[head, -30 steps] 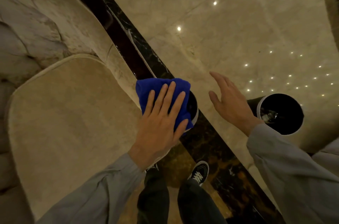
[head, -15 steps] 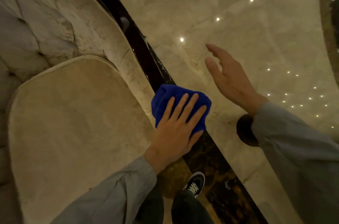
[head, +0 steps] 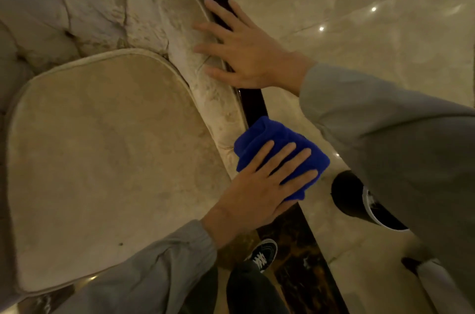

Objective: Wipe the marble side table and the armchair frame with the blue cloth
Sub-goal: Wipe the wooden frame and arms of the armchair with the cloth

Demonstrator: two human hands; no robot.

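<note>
The beige armchair fills the left half, with its seat cushion (head: 108, 159) and padded arm (head: 180, 41). A dark glossy frame rail (head: 253, 105) runs along the arm's outer edge. The blue cloth (head: 272, 141) lies folded on the front end of that arm and rail, and my left hand (head: 262, 190) presses flat on it with the fingers spread. My right hand (head: 246, 54) rests farther back, flat on the arm and rail, fingers apart and holding nothing. The marble side table is not in view.
Polished beige marble floor (head: 359, 18) with ceiling light reflections lies to the right. A black round bin with a white rim (head: 359, 200) stands by my right sleeve. My black shoe (head: 264, 254) stands on a dark marble floor band at the bottom.
My right hand came down from the air and now lies flat on the chair arm farther back. The left hand with the cloth stays pressed on the front end of the arm.
</note>
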